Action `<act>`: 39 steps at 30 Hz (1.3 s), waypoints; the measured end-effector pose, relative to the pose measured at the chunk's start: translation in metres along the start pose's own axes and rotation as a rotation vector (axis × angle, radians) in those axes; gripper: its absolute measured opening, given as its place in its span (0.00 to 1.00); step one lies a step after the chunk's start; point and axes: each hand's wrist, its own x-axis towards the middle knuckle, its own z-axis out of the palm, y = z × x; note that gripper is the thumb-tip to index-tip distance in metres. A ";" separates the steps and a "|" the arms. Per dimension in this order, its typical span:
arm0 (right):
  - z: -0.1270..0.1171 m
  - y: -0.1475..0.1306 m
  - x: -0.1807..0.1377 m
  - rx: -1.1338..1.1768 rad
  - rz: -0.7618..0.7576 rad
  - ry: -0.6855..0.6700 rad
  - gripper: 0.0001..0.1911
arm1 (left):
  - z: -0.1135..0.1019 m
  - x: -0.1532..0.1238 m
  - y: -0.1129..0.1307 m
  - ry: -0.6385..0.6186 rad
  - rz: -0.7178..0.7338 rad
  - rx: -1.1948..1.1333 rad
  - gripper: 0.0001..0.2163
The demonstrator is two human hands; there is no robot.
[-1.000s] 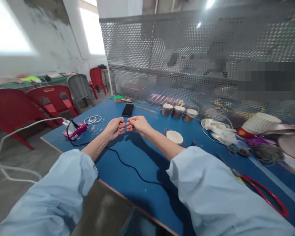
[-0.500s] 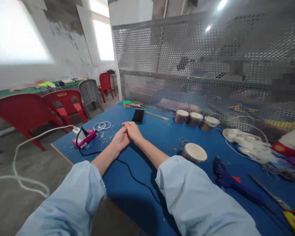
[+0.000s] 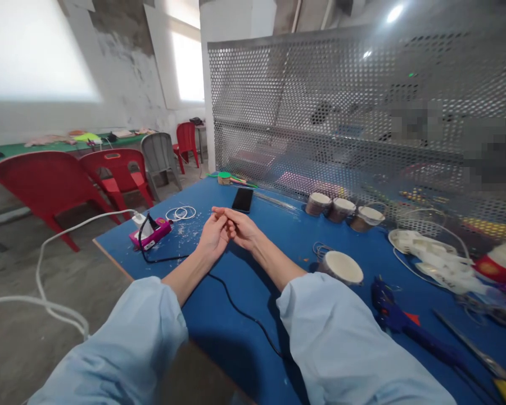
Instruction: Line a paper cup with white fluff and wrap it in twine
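Above the blue table, my left hand (image 3: 214, 235) and my right hand (image 3: 243, 229) meet at the fingertips. The fingers of both are curled in and pressed together. Whatever may lie between them is hidden or too small to make out. Just beyond the hands a black phone (image 3: 242, 199) lies flat. To their left sits a magenta power strip (image 3: 152, 235) with a white plug and a black cord (image 3: 241, 310) that runs under my left wrist. A white-topped round tub (image 3: 342, 268) stands to the right of my right forearm.
Three similar tubs (image 3: 340, 209) line the back by a perforated metal screen (image 3: 253, 140). On the right lie a blue glue gun (image 3: 398, 318), scissors (image 3: 472, 343) and a plate of white scraps (image 3: 421, 247). A white cable coil (image 3: 180, 213) rests at left. Red chairs (image 3: 46, 185) stand beyond the table.
My right hand lay more flatly over the left; now its fingers are curled and the fingertips of both hands meet. The whole view has shifted slightly, with the table's things appearing further right.
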 end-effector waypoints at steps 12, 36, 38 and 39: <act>0.002 -0.004 -0.006 0.059 -0.022 -0.040 0.12 | 0.009 -0.008 0.002 -0.042 0.037 0.104 0.15; 0.004 0.023 -0.013 0.109 -0.155 0.074 0.09 | 0.012 -0.014 0.000 0.033 -0.004 0.025 0.11; 0.004 0.026 -0.014 0.082 -0.179 0.066 0.12 | 0.009 -0.012 0.002 0.037 -0.067 0.029 0.12; 0.004 0.027 -0.015 0.066 -0.189 0.059 0.14 | 0.007 -0.010 0.004 0.031 -0.110 0.035 0.13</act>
